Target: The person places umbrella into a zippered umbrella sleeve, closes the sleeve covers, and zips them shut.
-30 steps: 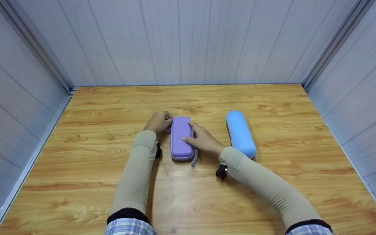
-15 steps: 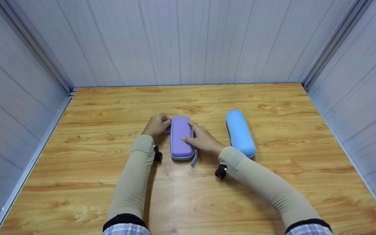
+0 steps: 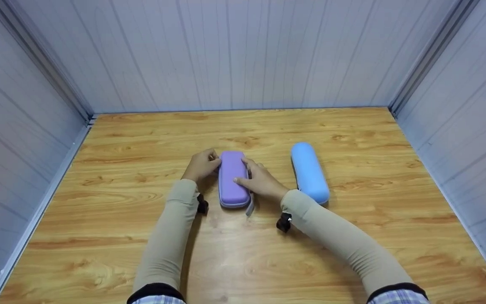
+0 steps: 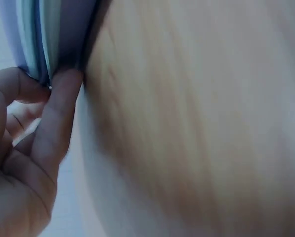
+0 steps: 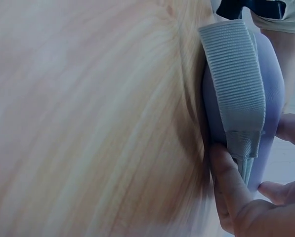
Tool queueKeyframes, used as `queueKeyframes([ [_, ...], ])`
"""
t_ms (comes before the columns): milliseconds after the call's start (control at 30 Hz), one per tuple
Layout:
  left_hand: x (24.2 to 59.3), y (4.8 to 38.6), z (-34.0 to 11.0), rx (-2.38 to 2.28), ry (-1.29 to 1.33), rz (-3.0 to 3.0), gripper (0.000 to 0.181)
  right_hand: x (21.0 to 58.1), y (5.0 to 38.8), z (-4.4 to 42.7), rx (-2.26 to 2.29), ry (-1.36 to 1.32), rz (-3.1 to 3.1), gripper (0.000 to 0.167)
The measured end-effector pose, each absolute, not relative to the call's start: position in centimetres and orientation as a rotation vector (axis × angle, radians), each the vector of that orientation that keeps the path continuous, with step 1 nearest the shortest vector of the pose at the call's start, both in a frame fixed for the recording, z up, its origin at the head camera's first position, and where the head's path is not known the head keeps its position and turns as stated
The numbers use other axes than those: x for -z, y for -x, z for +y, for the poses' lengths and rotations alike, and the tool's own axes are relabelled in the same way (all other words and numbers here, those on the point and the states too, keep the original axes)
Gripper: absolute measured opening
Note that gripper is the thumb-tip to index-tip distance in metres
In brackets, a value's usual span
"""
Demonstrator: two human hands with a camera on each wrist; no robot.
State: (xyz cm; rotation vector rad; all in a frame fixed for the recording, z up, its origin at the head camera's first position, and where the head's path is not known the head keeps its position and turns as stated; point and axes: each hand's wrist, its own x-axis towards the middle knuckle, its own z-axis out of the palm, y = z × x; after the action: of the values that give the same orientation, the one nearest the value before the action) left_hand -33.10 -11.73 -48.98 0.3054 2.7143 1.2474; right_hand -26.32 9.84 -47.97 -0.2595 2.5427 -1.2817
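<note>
A purple hard-shell zip case (image 3: 233,179) lies lengthwise on the wooden table, its lid down. My right hand (image 3: 264,182) grips its right side, thumb on the lid and fingers along the edge. In the right wrist view a grey ribbed strap (image 5: 238,79) hangs from the case's seam beside those fingers. At the far left edge my left hand (image 3: 201,165) pinches the zipper seam (image 4: 41,39) between thumb and forefinger. A tiny bright bit shows at the fingertips; the zipper pull itself is mostly hidden.
To the right lies a blue rounded zip case (image 3: 310,173), slightly slanted, close to my right forearm. Pale panel walls (image 3: 243,55) enclose the wooden table (image 3: 234,261) at the back and both sides.
My left hand has slid a little towards me along the case's left edge. The right hand and purple case stay almost in place.
</note>
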Motion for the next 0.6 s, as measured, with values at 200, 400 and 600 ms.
queueKeyframes([
  [200,48.3,33.4,-11.4,-1.202,-0.261,2.697,0.017,47.9,26.4,9.9,1.266,0.254,2.56,0.081],
  [400,48.1,34.0,-11.4,-1.23,-0.234,2.607,0.023,47.9,26.4,9.9,1.275,0.263,2.562,0.081],
  [600,48.4,34.1,-11.4,-1.256,-0.207,2.59,0.026,47.8,26.4,9.9,1.265,0.269,2.569,0.081],
])
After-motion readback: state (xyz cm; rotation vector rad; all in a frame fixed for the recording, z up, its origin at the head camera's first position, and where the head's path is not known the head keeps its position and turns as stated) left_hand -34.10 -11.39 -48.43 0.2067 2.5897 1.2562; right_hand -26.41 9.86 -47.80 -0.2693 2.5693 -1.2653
